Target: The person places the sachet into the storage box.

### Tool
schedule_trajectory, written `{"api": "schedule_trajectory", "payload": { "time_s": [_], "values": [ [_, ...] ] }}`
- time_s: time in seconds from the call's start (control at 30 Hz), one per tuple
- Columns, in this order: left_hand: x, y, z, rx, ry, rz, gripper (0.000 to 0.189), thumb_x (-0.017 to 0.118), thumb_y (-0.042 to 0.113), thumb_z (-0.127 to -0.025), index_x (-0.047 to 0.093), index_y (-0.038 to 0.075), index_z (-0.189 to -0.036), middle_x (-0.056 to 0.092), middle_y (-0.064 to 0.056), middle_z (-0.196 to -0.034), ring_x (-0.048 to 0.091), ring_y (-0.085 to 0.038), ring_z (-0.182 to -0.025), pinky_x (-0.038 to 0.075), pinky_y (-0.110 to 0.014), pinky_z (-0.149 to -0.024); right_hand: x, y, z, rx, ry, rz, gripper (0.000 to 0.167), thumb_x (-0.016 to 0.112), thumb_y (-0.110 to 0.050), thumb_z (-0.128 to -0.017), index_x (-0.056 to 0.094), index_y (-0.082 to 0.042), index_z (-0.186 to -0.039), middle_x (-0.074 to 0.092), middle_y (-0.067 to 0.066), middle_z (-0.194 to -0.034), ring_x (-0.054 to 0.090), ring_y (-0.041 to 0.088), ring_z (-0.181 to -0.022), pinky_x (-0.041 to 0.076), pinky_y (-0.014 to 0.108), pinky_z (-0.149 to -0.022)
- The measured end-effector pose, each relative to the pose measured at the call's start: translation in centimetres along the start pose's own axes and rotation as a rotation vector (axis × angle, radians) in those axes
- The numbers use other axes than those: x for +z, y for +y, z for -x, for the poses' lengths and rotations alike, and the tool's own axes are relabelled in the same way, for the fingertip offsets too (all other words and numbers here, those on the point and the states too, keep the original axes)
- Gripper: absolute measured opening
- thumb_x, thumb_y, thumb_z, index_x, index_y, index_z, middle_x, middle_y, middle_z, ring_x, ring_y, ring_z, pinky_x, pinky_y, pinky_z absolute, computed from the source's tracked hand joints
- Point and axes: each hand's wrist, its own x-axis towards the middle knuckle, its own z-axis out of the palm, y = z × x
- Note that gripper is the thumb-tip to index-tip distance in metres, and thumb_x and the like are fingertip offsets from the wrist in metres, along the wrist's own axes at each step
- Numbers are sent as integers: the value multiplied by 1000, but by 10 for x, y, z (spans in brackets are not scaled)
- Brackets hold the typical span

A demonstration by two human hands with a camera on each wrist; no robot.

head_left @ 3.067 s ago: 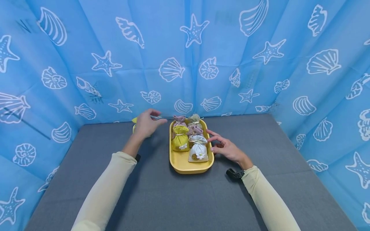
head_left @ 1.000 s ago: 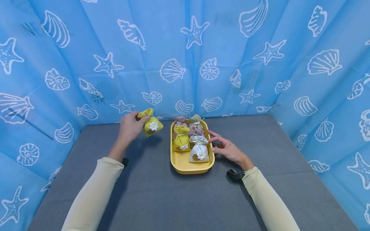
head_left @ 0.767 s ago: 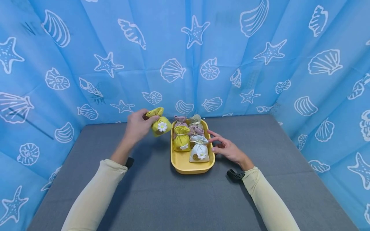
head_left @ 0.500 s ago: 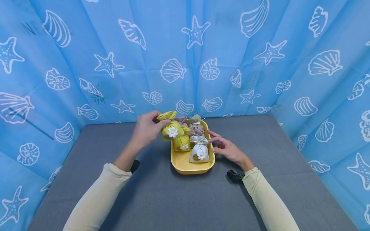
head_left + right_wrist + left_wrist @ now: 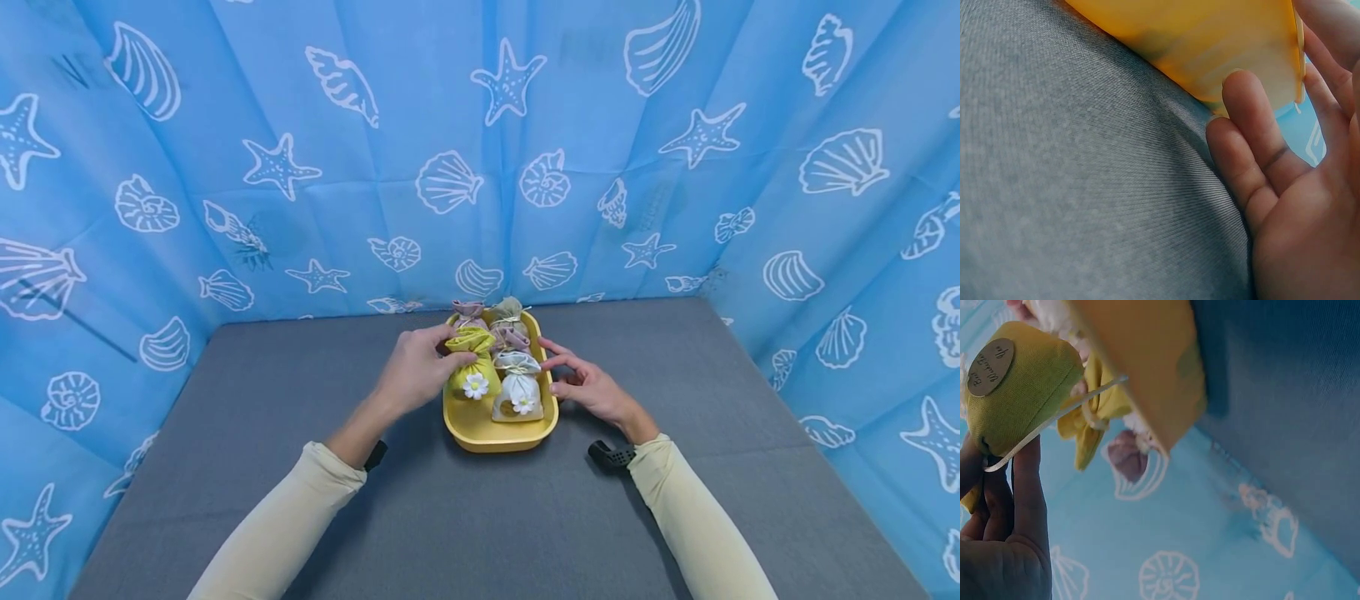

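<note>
My left hand [image 5: 416, 367] pinches a yellow drawstring pouch [image 5: 483, 371] by its gathered neck, over the left part of the yellow tray [image 5: 480, 433]. A white flower is on this pouch's front; in the left wrist view its underside bears a round brown label [image 5: 990, 367]. Another yellow pouch [image 5: 1113, 403] appears behind it there, though the held one covers it in the head view. Beside them in the tray sits a white pouch [image 5: 517, 383]. Fingers of my right hand [image 5: 596, 392] lie against the tray's right side, slightly bent, gripping nothing.
Farther back in the tray are a pink pouch [image 5: 468, 311], a second pinkish one [image 5: 512, 337] and a grey-green one [image 5: 508, 310]. A grey cloth [image 5: 480, 525] covers the table. Blue shell-print curtains [image 5: 480, 167] enclose the back and sides.
My left hand reached to the far left, took up the yellow pouch and carried it rightward, then lower over the tray. My right hand has stayed by the tray.
</note>
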Motion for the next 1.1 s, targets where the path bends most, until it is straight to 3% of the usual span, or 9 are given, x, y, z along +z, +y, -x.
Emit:
{"api": "schedule_trajectory", "payload": {
  "time_s": [0.37, 0.57, 0.73, 0.97, 1.1],
  "values": [
    [20, -10, 2, -10, -62, -46, 18, 78, 32, -91, 73, 17, -99, 65, 2, -75, 53, -11, -60, 41, -25, -51, 0, 0, 0, -6, 1, 2, 35, 64, -12, -100, 58, -3, -134, 14, 6, -173, 25, 46, -154, 52, 20, -96],
    [32, -21, 0, 36, -125, -163, 20, 79, 32, -90, 72, 16, -99, 66, 4, -76, 53, -8, -60, 42, -24, -52, 1, 1, 1, 10, 9, 6, 35, 65, -13, -100, 59, -6, -134, 15, 2, -173, 20, 41, -157, 51, 19, -97],
    [39, -27, 1, 51, -116, -235, 23, 81, 32, -88, 72, 15, -101, 69, 5, -79, 57, -6, -63, 46, -23, -54, 1, 1, 0, 5, 5, 9, 35, 64, -13, -101, 59, -6, -134, 15, 2, -173, 17, 40, -158, 52, 19, -97],
    [41, -27, 2, 63, -114, -225, 27, 81, 32, -88, 72, 14, -106, 70, 2, -81, 58, -8, -62, 45, -25, -54, 0, 1, 1, -14, -5, -18, 37, 63, -11, -101, 56, -1, -136, 11, 6, -174, 22, 46, -154, 56, 22, -93],
    [40, -28, 4, 56, -105, -182, 34, 81, 31, -88, 72, 15, -117, 74, 0, -102, 67, -11, -82, 53, -28, -66, 1, 2, 0, -5, -13, -24, 38, 63, -11, -101, 55, -1, -136, 11, 6, -174, 23, 46, -154, 56, 22, -93]
  ]
}}
